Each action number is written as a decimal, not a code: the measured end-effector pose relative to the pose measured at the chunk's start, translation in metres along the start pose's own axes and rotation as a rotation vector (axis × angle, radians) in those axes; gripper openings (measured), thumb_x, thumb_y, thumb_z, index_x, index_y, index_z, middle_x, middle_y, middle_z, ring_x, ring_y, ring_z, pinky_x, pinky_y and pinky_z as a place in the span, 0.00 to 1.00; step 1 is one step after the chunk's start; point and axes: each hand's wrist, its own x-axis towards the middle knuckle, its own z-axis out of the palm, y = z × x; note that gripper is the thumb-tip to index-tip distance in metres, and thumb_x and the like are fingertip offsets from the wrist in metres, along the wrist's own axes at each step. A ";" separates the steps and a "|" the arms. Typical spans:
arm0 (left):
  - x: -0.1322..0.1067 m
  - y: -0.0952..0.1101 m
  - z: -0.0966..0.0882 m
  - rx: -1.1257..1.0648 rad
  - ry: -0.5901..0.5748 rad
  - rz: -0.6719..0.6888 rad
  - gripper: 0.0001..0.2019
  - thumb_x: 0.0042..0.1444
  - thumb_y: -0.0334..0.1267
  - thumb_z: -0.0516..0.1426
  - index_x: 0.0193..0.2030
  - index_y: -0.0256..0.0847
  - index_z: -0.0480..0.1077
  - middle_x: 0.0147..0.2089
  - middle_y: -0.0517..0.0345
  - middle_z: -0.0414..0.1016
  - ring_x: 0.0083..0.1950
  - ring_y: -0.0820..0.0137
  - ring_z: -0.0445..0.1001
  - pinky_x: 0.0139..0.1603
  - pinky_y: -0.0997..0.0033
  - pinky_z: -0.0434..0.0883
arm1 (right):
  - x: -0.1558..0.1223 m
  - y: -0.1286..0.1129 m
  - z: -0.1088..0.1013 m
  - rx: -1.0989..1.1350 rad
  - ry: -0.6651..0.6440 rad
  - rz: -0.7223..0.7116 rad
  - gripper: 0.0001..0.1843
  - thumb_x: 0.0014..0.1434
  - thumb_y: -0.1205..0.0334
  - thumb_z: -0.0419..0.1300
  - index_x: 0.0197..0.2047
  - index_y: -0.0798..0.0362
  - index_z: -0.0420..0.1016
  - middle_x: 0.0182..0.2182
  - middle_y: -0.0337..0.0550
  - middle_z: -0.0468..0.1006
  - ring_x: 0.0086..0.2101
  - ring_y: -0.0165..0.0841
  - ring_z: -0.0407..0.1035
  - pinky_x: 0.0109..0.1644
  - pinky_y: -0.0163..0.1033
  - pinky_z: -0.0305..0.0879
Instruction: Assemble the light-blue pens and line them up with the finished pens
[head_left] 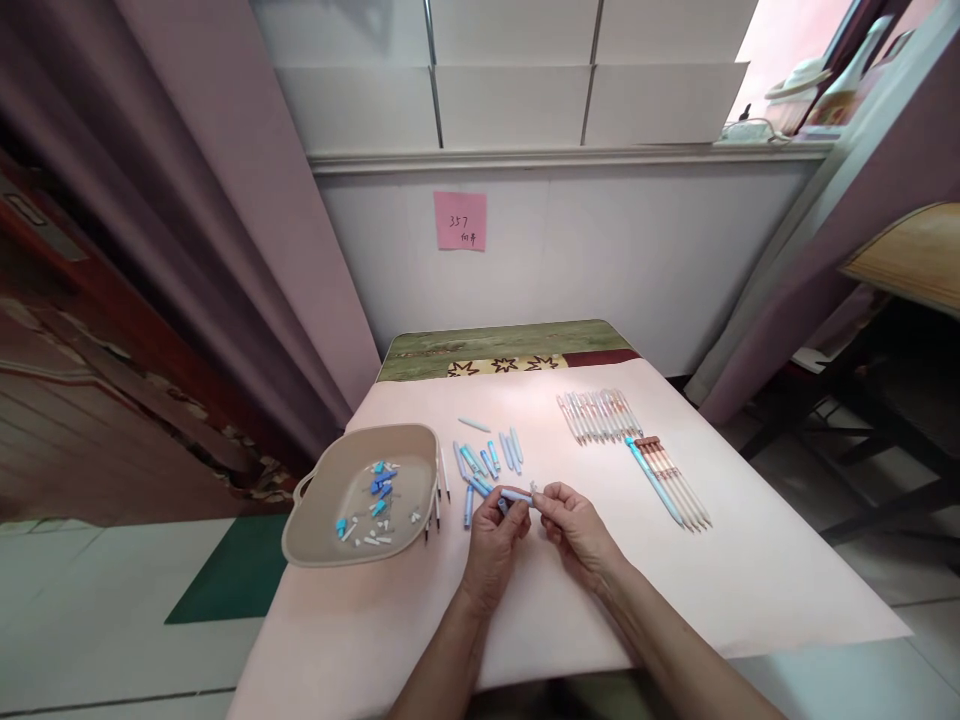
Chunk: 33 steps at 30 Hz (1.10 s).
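Observation:
My left hand is closed around a pale blue pen barrel, which lies nearly level above the table. My right hand pinches at the barrel's right end, where a small whitish clip-like piece sticks up; its exact shape is too small to tell. Just beyond the left hand lies a loose cluster of blue and teal pen barrels, partly hidden by the fingers. A few pale barrels rest slightly farther away, and one more barrel lies at the back.
A beige basin on the left holds blue and white small pen parts. Thin refills lie against its right side. At the right sit a row of clear pens, several brown-topped pens and a light blue pen on the pink-covered table.

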 end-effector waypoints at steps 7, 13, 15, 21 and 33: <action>-0.003 0.006 0.002 -0.026 -0.066 -0.059 0.11 0.47 0.41 0.65 0.31 0.36 0.72 0.21 0.66 0.60 0.22 0.80 0.52 0.24 0.76 0.51 | 0.040 -0.061 -0.016 -0.701 0.086 -0.378 0.17 0.53 0.47 0.61 0.29 0.54 0.77 0.23 0.39 0.75 0.25 0.31 0.67 0.27 0.32 0.60; -0.006 0.009 0.005 -0.037 -0.197 -0.122 0.10 0.45 0.39 0.65 0.32 0.37 0.71 0.31 0.54 0.76 0.20 0.81 0.54 0.23 0.75 0.50 | 0.089 -0.071 0.052 -1.278 -0.217 -0.407 0.07 0.52 0.60 0.61 0.30 0.50 0.81 0.26 0.38 0.80 0.28 0.32 0.72 0.32 0.33 0.63; -0.007 0.009 0.005 -0.036 -0.220 -0.174 0.11 0.43 0.38 0.66 0.30 0.37 0.70 0.30 0.53 0.77 0.19 0.80 0.54 0.22 0.75 0.48 | 0.097 -0.055 0.081 -1.349 -0.275 -0.376 0.05 0.48 0.64 0.63 0.28 0.50 0.81 0.25 0.38 0.81 0.29 0.33 0.74 0.33 0.33 0.64; -0.010 0.011 0.007 0.045 -0.270 -0.223 0.13 0.36 0.39 0.69 0.27 0.35 0.74 0.24 0.51 0.76 0.22 0.75 0.61 0.24 0.74 0.52 | 0.121 -0.020 0.135 -1.540 -0.310 -0.174 0.04 0.42 0.69 0.64 0.25 0.56 0.81 0.25 0.49 0.82 0.31 0.39 0.76 0.34 0.35 0.68; -0.005 0.008 0.004 0.102 -0.302 -0.274 0.15 0.30 0.40 0.70 0.25 0.34 0.76 0.22 0.56 0.72 0.24 0.74 0.61 0.26 0.74 0.53 | 0.130 -0.017 0.155 -1.496 -0.235 0.013 0.05 0.38 0.74 0.63 0.23 0.59 0.78 0.19 0.50 0.79 0.28 0.41 0.77 0.32 0.34 0.71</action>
